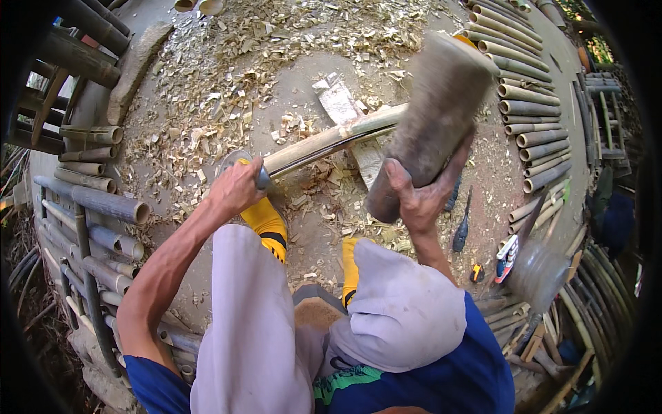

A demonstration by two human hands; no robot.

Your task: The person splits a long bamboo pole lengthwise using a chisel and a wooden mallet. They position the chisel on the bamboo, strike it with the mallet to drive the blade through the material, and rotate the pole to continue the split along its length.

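Observation:
My left hand (238, 188) is closed at the near end of a split bamboo pole (303, 153). A grey, rounded edge shows beside its fingers, and I cannot tell what that part is. Along the pole's near side runs a thin dark line, either a slit or a blade. My right hand (422, 203) grips the lower part of a short, thick log (441, 103), raised and smeared by motion. The log hides the pole's far end. Beneath the pole lies a pale, flat board (336, 96), partly covered by it.
Wood chips (207, 131) litter the ground. Cut bamboo lengths (541, 141) line the right side, more bamboo (110, 200) the left. Near my right knee lie a dark-handled tool (462, 231), a tape measure (477, 273), a handsaw (507, 259) and a clear plastic jug (541, 269).

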